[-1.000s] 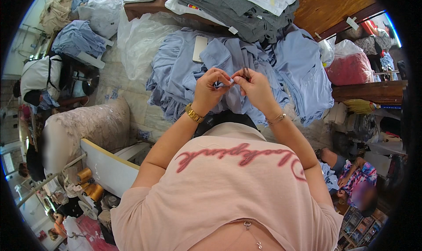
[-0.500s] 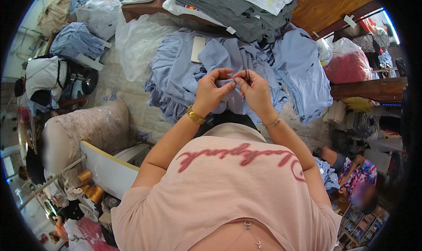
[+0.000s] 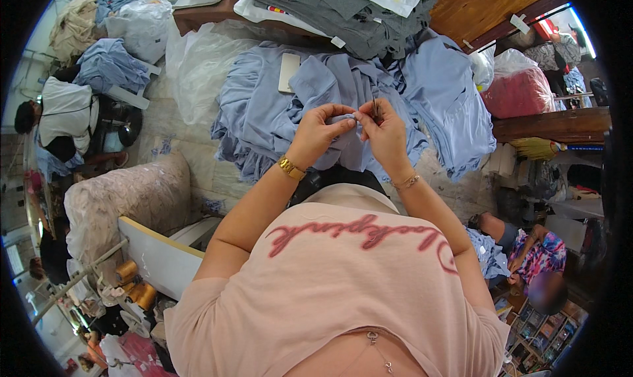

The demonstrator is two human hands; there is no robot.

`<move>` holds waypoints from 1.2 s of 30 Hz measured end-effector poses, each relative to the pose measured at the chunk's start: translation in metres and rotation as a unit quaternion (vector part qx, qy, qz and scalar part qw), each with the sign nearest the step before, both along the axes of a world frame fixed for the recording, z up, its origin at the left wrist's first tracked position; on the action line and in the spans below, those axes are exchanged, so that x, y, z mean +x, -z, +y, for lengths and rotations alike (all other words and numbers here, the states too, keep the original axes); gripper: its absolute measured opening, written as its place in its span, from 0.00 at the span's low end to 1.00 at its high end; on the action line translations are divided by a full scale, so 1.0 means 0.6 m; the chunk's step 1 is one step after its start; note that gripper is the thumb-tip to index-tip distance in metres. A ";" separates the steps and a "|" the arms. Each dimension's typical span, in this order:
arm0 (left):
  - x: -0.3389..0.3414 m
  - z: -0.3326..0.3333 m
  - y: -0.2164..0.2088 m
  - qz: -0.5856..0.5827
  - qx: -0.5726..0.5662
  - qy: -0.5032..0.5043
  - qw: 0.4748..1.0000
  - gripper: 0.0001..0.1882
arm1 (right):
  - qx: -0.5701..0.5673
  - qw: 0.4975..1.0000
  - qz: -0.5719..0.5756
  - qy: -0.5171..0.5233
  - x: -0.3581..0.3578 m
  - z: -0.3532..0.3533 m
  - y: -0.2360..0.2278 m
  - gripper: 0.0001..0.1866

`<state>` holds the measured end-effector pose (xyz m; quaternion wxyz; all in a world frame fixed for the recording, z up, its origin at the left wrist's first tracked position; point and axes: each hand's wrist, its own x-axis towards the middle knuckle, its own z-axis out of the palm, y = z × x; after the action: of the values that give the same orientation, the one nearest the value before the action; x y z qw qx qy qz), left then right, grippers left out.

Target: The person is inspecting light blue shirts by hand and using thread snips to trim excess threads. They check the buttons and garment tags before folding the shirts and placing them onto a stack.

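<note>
Both my hands meet above a heap of light-blue garments (image 3: 254, 106) on my lap and in front of me. My left hand (image 3: 316, 134) is closed, pinching a blue garment edge (image 3: 339, 119) between thumb and fingers. Just right of it, my right hand (image 3: 386, 136) is also closed, its thumb and fingertip at that same edge. A small dark metal tool (image 3: 376, 108), perhaps thread snips, sticks up between its fingers; most of it is hidden. On the heap, beyond my left hand, lies a white phone (image 3: 289, 72).
Folded grey shirts (image 3: 362, 27) are stacked beyond the heap. More blue garments (image 3: 445, 100) lie to the right. At left are a lace-patterned fabric roll (image 3: 125, 192) and a white board (image 3: 158, 255). Co-workers sit at far left (image 3: 66, 116) and lower right (image 3: 537, 255).
My view has shifted slightly, moving the surroundings a little left. My fingertips have come closer together at the blue edge. At far left, the co-worker's head now shows more.
</note>
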<state>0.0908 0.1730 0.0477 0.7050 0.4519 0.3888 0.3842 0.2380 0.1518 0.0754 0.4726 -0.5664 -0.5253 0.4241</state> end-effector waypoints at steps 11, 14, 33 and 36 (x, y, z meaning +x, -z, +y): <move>-0.002 -0.002 0.003 -0.004 -0.032 -0.040 0.999 0.11 | -0.232 0.955 0.057 -0.173 0.055 0.008 -0.038 0.15; -0.003 0.000 -0.002 0.013 -0.040 -0.036 0.998 0.12 | -0.307 0.928 0.038 -0.206 0.048 0.001 -0.075 0.16; -0.005 0.001 0.000 0.019 0.010 -0.032 0.999 0.12 | -0.311 0.928 -0.012 -0.207 0.039 0.025 -0.074 0.16; -0.007 0.002 -0.002 0.053 0.047 -0.034 0.997 0.12 | -0.308 0.928 -0.024 -0.210 0.039 0.027 -0.071 0.17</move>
<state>0.0866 0.1740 0.0489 0.6479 0.4908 0.4226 0.4009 0.2613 0.1682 0.1182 0.1623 -0.5707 -0.4876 0.6405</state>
